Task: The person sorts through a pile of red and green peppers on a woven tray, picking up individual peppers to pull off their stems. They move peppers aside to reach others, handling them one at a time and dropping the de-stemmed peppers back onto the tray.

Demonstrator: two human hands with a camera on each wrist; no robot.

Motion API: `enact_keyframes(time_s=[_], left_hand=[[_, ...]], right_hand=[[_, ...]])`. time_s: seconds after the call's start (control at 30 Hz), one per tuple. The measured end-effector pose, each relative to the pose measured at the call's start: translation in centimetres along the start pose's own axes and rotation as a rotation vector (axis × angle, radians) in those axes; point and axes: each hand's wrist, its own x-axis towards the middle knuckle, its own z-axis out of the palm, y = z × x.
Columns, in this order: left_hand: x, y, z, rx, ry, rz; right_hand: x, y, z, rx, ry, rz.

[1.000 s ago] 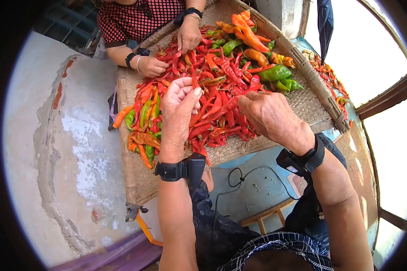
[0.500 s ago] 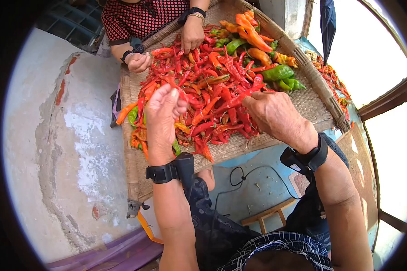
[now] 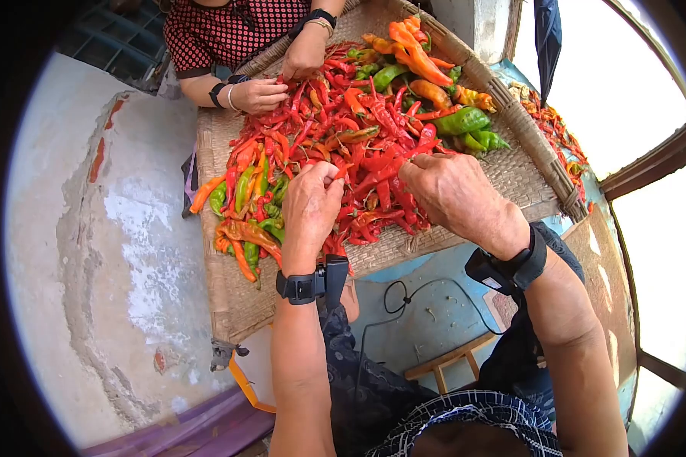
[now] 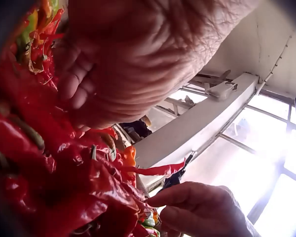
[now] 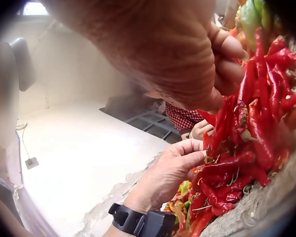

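Observation:
A heap of red chili peppers (image 3: 373,122) lies on a woven tray (image 3: 526,179). My left hand (image 3: 312,202) is low over the near side of the heap, its fingers bent. In the right wrist view its thumb and forefinger pinch a red chili pepper (image 5: 206,140). To the right, my right hand (image 3: 461,198) has its fingers curled at the end of a long red chili pepper (image 3: 381,177) and grips it; its fingertips are partly hidden by the hand's back. Seen from the left wrist, the right hand (image 4: 202,207) is close beside the glossy peppers.
Across the tray, another person's hands (image 3: 259,95) work among the peppers. Larger green peppers (image 3: 465,122) and orange peppers (image 3: 415,57) lie at the far right; mixed green and orange ones (image 3: 244,236) lie at the left. A wooden stool (image 3: 450,362) and black cable (image 3: 404,301) are below.
My left hand lifted a red chili pepper leftward, then came back down to the heap, nearer the right hand. The right hand stayed nearly still. The other person's left-side hand returned to the peppers.

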Motion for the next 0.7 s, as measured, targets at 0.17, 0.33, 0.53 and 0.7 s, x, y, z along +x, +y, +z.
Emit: enact_keyframes(time_s=[0.17, 0.33, 0.53, 0.7], left_hand=[[0.2, -0.3, -2.5, -0.508, 0.131, -0.105], [-0.7, 0.6, -5.5, -1.059, 0.161, -0.153], [-0.6, -1.6, -5.2, -1.186, -0.097, -0.337], [1.8, -2.5, -4.3, -1.430, 0.480, -0.321]], right_hand=[[0.3, -0.3, 0.1, -0.003, 0.026, -0.007], [0.4, -0.5, 0.3, -0.013, 0.036, -0.017], [0.3, -0.2, 0.5, -0.023, -0.001, -0.020], [0.0, 0.0, 0.3, -0.008, 0.007, -0.025]])
